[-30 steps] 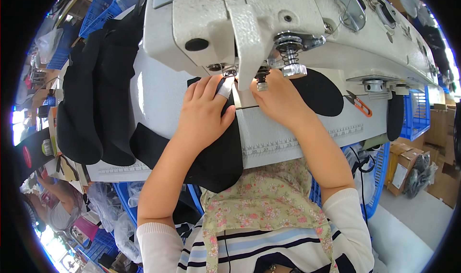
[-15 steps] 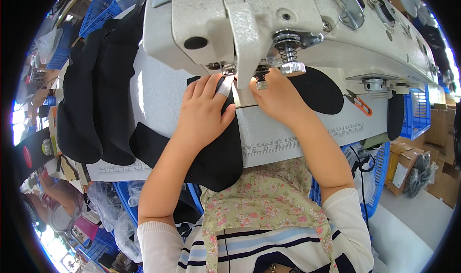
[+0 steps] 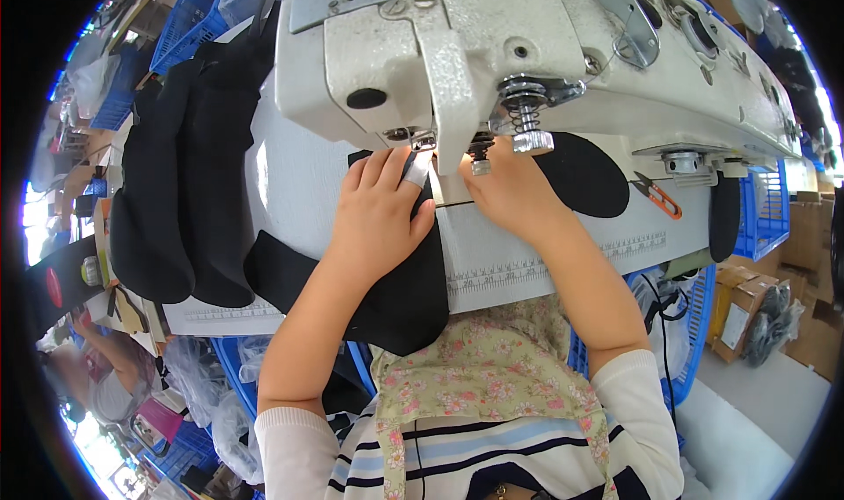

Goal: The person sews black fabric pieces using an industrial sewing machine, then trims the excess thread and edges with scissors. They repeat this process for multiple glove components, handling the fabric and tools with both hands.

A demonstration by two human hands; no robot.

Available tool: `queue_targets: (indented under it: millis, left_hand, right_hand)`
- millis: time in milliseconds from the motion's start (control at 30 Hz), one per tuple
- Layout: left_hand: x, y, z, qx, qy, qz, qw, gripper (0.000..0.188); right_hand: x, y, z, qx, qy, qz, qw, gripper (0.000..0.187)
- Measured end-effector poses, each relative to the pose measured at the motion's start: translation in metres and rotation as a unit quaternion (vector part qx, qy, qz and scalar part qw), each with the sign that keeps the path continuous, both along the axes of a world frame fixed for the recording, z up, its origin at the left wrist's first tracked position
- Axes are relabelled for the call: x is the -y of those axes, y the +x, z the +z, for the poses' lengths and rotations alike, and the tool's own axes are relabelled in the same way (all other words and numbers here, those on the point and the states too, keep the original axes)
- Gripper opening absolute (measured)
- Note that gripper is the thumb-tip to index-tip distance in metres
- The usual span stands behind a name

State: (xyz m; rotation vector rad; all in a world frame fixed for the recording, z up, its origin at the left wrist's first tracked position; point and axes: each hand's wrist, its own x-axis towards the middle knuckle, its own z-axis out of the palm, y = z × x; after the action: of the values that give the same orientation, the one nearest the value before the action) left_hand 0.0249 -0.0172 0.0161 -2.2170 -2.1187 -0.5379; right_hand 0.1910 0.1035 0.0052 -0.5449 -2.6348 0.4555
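1. Almost nothing has shifted over the last second: the left hand (image 3: 380, 214) lies in the same spot on the black fabric piece (image 3: 400, 298), and the right hand (image 3: 512, 192) is still tucked under the head of the cream sewing machine (image 3: 527, 52); the view merely sits a touch closer
2. The left hand is flat and spread, its fingers (image 3: 387, 168) pressing the cloth onto the table (image 3: 545, 263) rather than pinching it; one fingertip wears a pale tape wrap and points toward 12 o'clock, at the needle area
3. The right hand rests at 3 o'clock of the left, just beside the presser bar; its fingers are curled under the machine head, so I cannot tell whether they pinch the cloth or only steady it
4. The black fabric piece runs from the needle down toward 6 o'clock and hangs over the table's near edge, above the floral apron (image 3: 466, 386)
5. Judging by this stillness, the cloth is being held in line at the needle, a slow guided stretch of seam rather than a repositioning
6. More dark cloth is heaped at 9 o'clock (image 3: 176, 201); a rounded black piece (image 3: 585, 175) and orange-handled snips (image 3: 655, 194) lie at 3 o'clock
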Motion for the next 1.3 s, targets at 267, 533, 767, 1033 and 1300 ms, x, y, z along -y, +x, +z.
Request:
queue_targets:
  millis: [267, 533, 767, 1033, 1300]
  left_hand:
    - [0.0, 0.0, 0.0, -0.012, 0.008, -0.005, 1.0, 0.035]
    - [0.0, 0.0, -0.001, -0.005, 0.007, 0.0, 1.0, 0.039]
    - [-0.001, 0.001, -0.001, 0.0, 0.013, -0.001, 1.0, 0.03]
    - [0.0, 0.001, -0.001, 0.0, 0.001, -0.003, 1.0, 0.024]
    - [0.002, 0.002, -0.007, 0.003, 0.018, 0.002, 1.0, 0.023]
  right_hand:
    - [0.001, 0.0, -0.002, 0.004, 0.005, 0.0, 1.0, 0.015]
    - [-0.001, -0.001, -0.004, -0.001, 0.005, 0.003, 1.0, 0.018]
    - [-0.001, -0.002, -0.002, 0.008, -0.001, 0.004, 1.0, 0.018]
    - [0.003, 0.046, 0.029, -0.029, -0.039, -0.054, 0.997, 0.018]
    - [-0.013, 0.184, -0.009, 0.015, 0.176, -0.455, 0.873, 0.068]
